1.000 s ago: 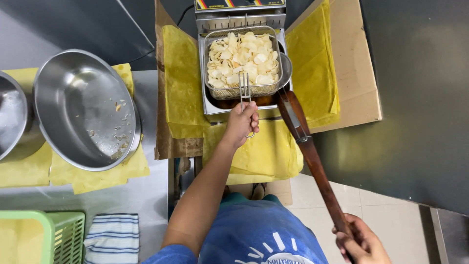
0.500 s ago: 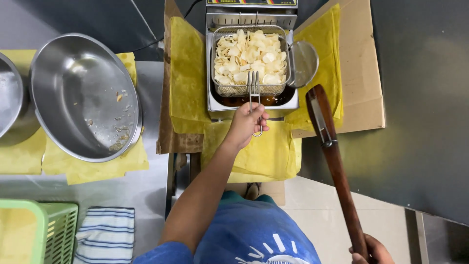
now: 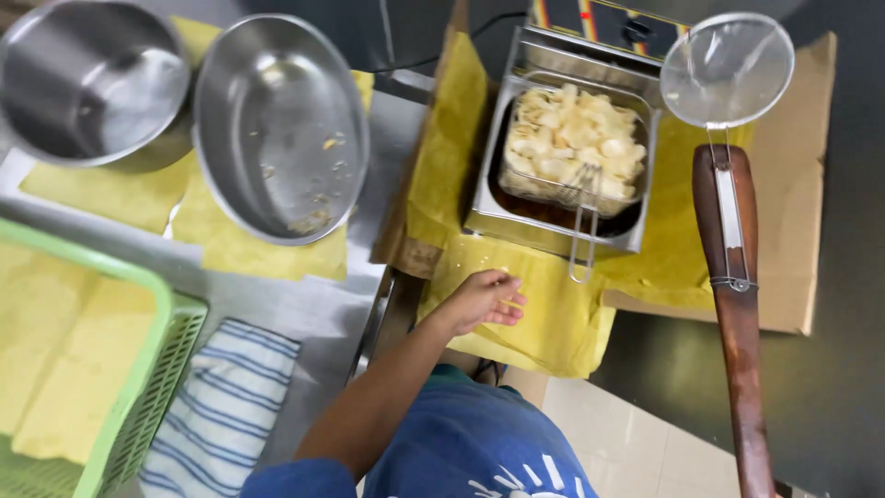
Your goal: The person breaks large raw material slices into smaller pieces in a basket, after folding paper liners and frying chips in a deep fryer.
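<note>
1. The left hand [image 3: 481,300], centre of the frame, hangs loosely open over yellow paper [image 3: 535,323], holding nothing.
2. Just above it is the wire handle [image 3: 583,242] of the steel fryer basket of pale chips [image 3: 573,146].
3. The long wooden-handled round mesh skimmer [image 3: 728,69] stands at right.
4. The right hand is out of frame.

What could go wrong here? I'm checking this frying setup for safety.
1. The left hand hangs empty just short of the fry basket handle, close to the fryer: burns seem possible.
2. Yellow paper and cardboard surround the fryer; oil could soak in.
3. The strainer hovers above; drips may fall.
</note>
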